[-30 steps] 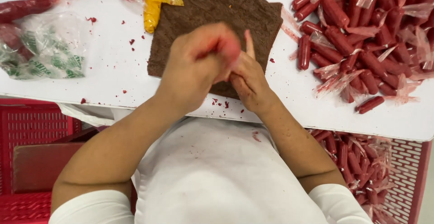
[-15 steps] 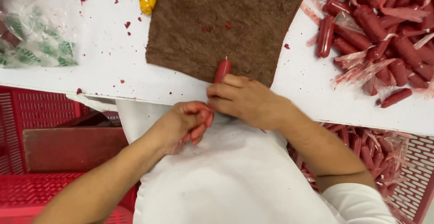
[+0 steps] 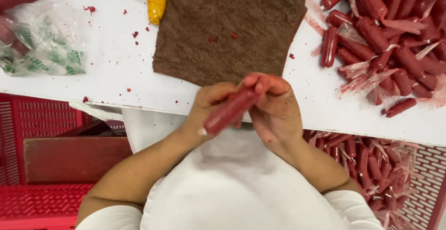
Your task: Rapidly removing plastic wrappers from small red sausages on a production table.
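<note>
Hands meet over the near edge of a white bench (image 3: 116, 79): the left hand (image 3: 211, 104) and right hand (image 3: 274, 109) both close their grip on one red sausage (image 3: 230, 111), slightly blurred, tilted, with a pale tip at its lower end. Just beyond lies a brown cloth (image 3: 227, 30), with a heap of red sausages (image 3: 385, 39) and clear wrappers to the right. A red crate (image 3: 42, 118) sits below left, and a plastic bag (image 3: 44, 42) lies on the bench at far left.

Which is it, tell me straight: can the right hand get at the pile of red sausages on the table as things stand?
Probably yes. The pile of red sausages lies uncovered on the white table, up and to that side of the right hand, with nothing standing between them. But that hand is busy: both hands grip a red sausage, so it would have to let go first.
</note>
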